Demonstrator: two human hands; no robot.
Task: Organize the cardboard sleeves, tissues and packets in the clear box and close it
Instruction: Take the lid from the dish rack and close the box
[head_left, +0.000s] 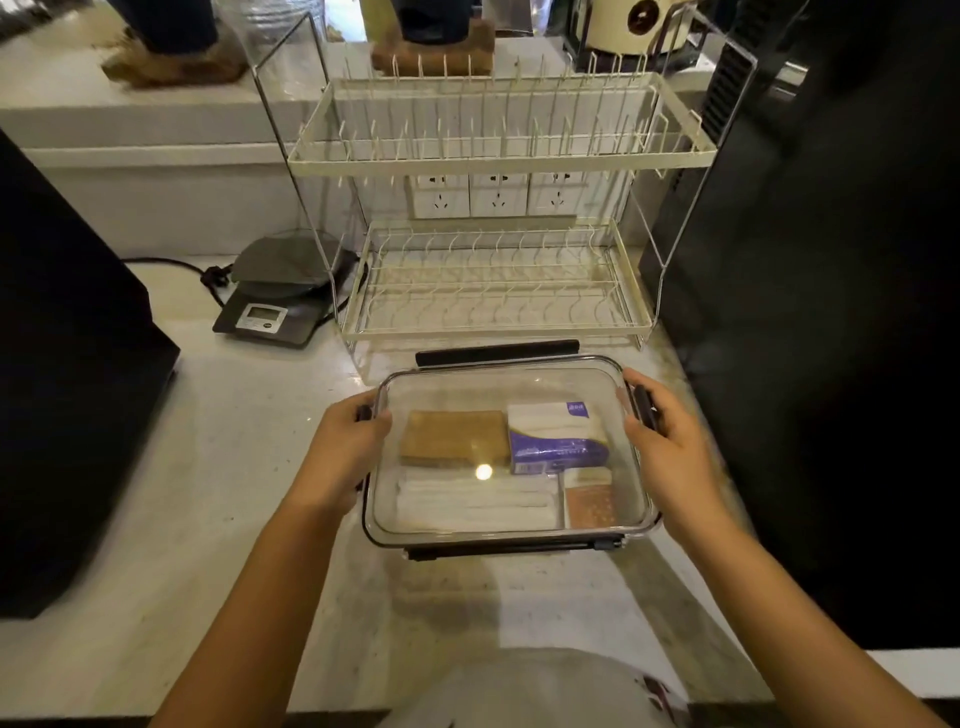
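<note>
Clear box (511, 535) on counter (218, 467), lid on.
Left hand (345, 449) and right hand (670, 447) curled over side latches; sleeves (454, 435), tissues (553, 436), packets (475, 504) inside.

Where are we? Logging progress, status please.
Left hand, right hand pressing side latches. Clear plastic box lidded, contents packed. Nothing obstructing.

left hand (345, 447) | right hand (670, 441) | both gripping clear box (511, 371) side latches, lid on
</note>
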